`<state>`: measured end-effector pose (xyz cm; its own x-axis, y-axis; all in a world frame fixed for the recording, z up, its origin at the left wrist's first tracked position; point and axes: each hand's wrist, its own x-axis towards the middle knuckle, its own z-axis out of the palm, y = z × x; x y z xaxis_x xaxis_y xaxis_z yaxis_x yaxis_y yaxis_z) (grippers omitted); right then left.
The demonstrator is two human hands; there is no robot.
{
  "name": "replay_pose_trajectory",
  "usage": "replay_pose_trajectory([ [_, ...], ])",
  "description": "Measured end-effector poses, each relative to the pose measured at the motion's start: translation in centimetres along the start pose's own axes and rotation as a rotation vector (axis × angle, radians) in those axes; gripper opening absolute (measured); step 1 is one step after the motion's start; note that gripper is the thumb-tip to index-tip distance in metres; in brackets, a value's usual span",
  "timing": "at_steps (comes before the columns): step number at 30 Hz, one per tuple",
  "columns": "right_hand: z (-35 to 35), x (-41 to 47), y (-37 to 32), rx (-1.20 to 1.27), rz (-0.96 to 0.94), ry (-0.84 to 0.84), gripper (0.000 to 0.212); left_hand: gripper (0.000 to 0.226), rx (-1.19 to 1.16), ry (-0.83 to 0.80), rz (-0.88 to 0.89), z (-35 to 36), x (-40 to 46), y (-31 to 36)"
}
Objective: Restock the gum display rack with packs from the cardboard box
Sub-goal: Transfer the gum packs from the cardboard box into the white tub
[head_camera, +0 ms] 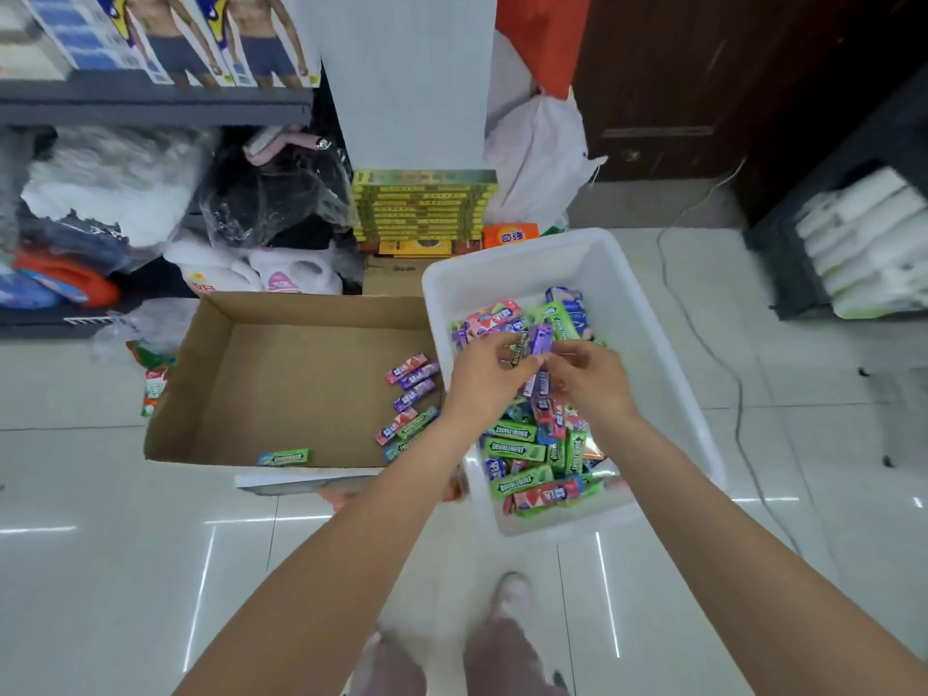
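Note:
A brown cardboard box (251, 374) lies open on the floor with several gum packs along its right side and a green pack (284, 457) near its front wall. To its right stands a white plastic bin (648, 339) heaped with green, purple and pink gum packs (522, 449). Both hands meet above the bin. My left hand (484, 379) pinches a dark pack (519, 350). My right hand (592, 381) holds purple packs (541, 341) between curled fingers.
Grey shelving (150, 105) with boxed clothing and bagged goods stands at the back left. Stacked yellow boxes (424, 205) and a white sack (540, 158) sit behind the bin. A dark rack (853, 243) with white packs is at right; a cable (723, 364) runs across the tiles.

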<state>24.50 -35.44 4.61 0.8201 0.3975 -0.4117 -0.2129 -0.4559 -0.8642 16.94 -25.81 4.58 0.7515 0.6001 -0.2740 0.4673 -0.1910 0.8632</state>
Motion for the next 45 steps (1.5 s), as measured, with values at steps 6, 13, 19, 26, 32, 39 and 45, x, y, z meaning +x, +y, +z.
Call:
replay_pose_trajectory([
  [6, -1.8, 2.3, 1.4, -0.288, -0.063, -0.063, 0.033, 0.043, 0.595, 0.016, 0.037, 3.3, 1.1, -1.2],
  [13, -1.9, 1.7, 1.1, -0.481, -0.306, -0.142, 0.037, 0.041, 0.507, 0.11, 0.093, 1.3, -0.7, -2.2],
  [19, 2.3, -0.2, -0.6, -0.504, -0.388, -0.266, 0.032, 0.027, 0.345, 0.299, -0.016, -4.7, -3.2, -5.0],
  [26, 12.7, -2.6, -1.5, -0.527, -0.397, -0.375, 0.027, 0.03, 0.38, 0.339, -0.198, -13.4, -3.6, -12.8],
  [32, 21.7, -2.8, 1.8, -0.688, -0.282, -0.43, 0.035, 0.038, 0.456, 0.11, -0.264, -18.4, -1.6, -19.8],
  [39, 26.0, -0.4, 6.9, -0.861, -0.161, -0.389, 0.05, 0.054, 0.545, -0.146, -0.335, -20.6, 1.0, -27.3],
  [45, 26.9, 2.0, 10.3, -0.977, -0.045, -0.497, 0.058, 0.069, 0.721, -0.355, -0.335, -19.6, 3.1, -29.4],
])
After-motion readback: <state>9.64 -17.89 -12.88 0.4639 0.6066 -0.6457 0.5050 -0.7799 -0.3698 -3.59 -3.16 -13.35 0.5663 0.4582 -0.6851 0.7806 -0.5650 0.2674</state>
